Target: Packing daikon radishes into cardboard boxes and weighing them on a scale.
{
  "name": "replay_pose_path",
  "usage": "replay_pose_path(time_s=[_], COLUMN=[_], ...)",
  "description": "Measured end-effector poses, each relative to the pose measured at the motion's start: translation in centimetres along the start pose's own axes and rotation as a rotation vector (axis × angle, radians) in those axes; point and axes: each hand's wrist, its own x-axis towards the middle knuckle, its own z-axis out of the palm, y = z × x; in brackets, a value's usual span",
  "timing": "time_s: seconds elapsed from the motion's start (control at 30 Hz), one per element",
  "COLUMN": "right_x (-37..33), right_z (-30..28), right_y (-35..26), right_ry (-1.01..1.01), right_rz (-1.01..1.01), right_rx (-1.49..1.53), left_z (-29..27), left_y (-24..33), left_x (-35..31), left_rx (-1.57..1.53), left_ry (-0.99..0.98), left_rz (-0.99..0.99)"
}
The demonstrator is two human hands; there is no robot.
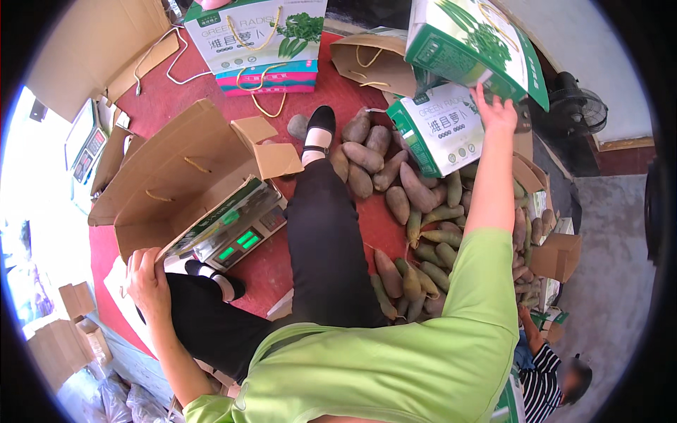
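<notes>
My left hand has its fingers closed over the near edge of an open cardboard box with rope handles inside. Beside that box is a digital scale with lit green figures, partly hidden by the box wall. At the upper right, my right hand reaches out with fingers spread, touching the lower edge of a green and white carton. Another green and white carton lies just below it, partly behind my forearm. Purplish root vegetables and green radishes are heaped on the red floor covering between my legs and right arm.
A printed carton stands on a pink and blue box at the back. An open brown carton lies nearby. A black fan stands at right. A person in a striped shirt is at lower right. Another scale stands left.
</notes>
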Motion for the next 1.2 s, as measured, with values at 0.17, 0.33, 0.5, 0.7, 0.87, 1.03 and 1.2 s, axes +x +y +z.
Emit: replay_pose_path(time_s=[0.17,0.33,0.5,0.7,0.87,1.03,1.2], right_x=[5.2,3.2,3.9,-0.9,-9.9,-18.6,-27.3], right_z=[-0.1,1.2,0.2,-3.3,-10.4,-21.9,-31.0], right_y=[3.3,8.2,10.7,15.6,18.9,20.8,21.2], right_ry=[0.002,-0.005,-0.063,-0.045,-0.039,-0.036,-0.107], right_rz=[-0.191,-0.116,-0.02,0.045,0.214,0.369,0.37], right_rx=[-0.058,-0.373,-0.569,-0.726,-1.02,-1.253,-1.759], left_z=[-0.1,-0.3,-0.2,-0.3,-0.3,-1.1,-1.4], left_y=[0.4,0.5,0.2,0.2,-0.1,-0.7,-2.5], left_x=[0.4,0.7,0.8,0.6,0.3,-0.1,-1.2], left_rx=[0.007,0.012,-0.016,-0.019,-0.022,-0.027,-0.072], left_ry=[-0.023,-0.02,-0.022,-0.037,-0.07,-0.089,-0.129], left_rz=[-0.015,-0.025,-0.028,-0.019,-0.01,-0.037,-0.058])
